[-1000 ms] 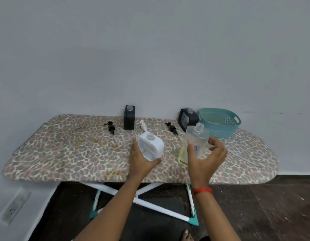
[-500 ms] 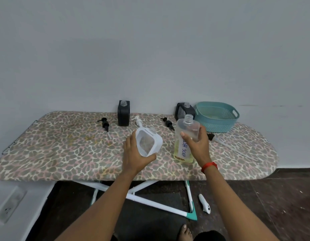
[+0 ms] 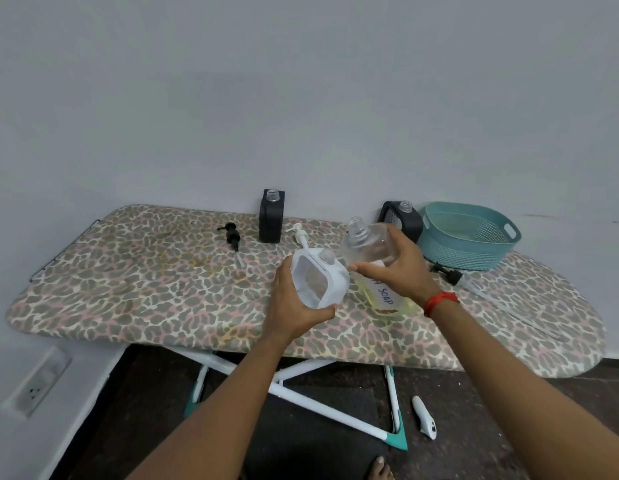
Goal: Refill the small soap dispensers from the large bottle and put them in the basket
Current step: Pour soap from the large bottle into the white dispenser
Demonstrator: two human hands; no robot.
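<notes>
My left hand [image 3: 294, 304] grips a small white soap dispenser [image 3: 320, 277], uncapped and tilted. My right hand [image 3: 396, 268] holds the large clear bottle [image 3: 368, 249], which has yellow liquid at its bottom and a label reading SOAP; the bottle leans left with its open neck above the white dispenser. Two black dispensers stand at the back by the wall, one [image 3: 271, 216] in the middle and one [image 3: 403, 220] beside the teal basket [image 3: 471, 237]. The basket holds nothing that I can see.
The leopard-print ironing board [image 3: 145, 289] carries loose pump tops: a black one [image 3: 232, 235], a white one [image 3: 299, 233] and another black one [image 3: 448, 273] with a clear tube. A white object [image 3: 424, 417] lies on the dark floor. A wall socket [image 3: 36, 384] is at the lower left.
The right hand closed round the large bottle, lifted it and tipped it left toward the white dispenser. The left hand kept the dispenser raised and turned it. The view moved closer.
</notes>
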